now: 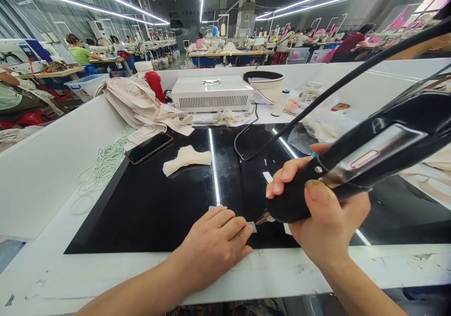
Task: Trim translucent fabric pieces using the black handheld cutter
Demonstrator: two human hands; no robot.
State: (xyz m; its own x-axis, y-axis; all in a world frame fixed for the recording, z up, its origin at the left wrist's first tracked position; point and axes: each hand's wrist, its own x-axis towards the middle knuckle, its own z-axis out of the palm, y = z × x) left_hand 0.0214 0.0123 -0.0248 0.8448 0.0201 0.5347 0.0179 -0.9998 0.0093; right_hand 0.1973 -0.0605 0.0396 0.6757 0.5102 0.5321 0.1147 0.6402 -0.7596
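the right hand point(322, 212) is closed tight around the black handle of a heat tool point(366, 158), thumb laid along the top and fingers curled underneath. the tool's dark body runs from the hand up toward 2 o'clock, and its metal tip point(262, 218) points down toward 8 o'clock, touching or just above the black work surface point(148, 203). a black cord point(317, 104) runs from the tool's far end toward 11 o'clock and loops on the surface.

the left hand point(214, 245) lies flat and palm down, fingers straight and close together, pressing a small pale strip point(251, 226) onto the black surface. it grips nothing. the fingertips reach toward 2 o'clock and end just beside the tool tip, with the strip's free end showing between them. most of the strip is hidden under the fingers.

at 11 o'clock from the left hand a folded cream cloth piece point(186, 160) lies on the black surface, well apart from both hands. farther at 10 o'clock sit a dark phone point(150, 147) and a heap of pale elastic loops point(102, 165). at 12 o'clock, beyond the surface, stands a white box machine point(212, 93), with a pile of beige fabric point(136, 102) to its 9 o'clock and a red bottle point(155, 85) beside that.
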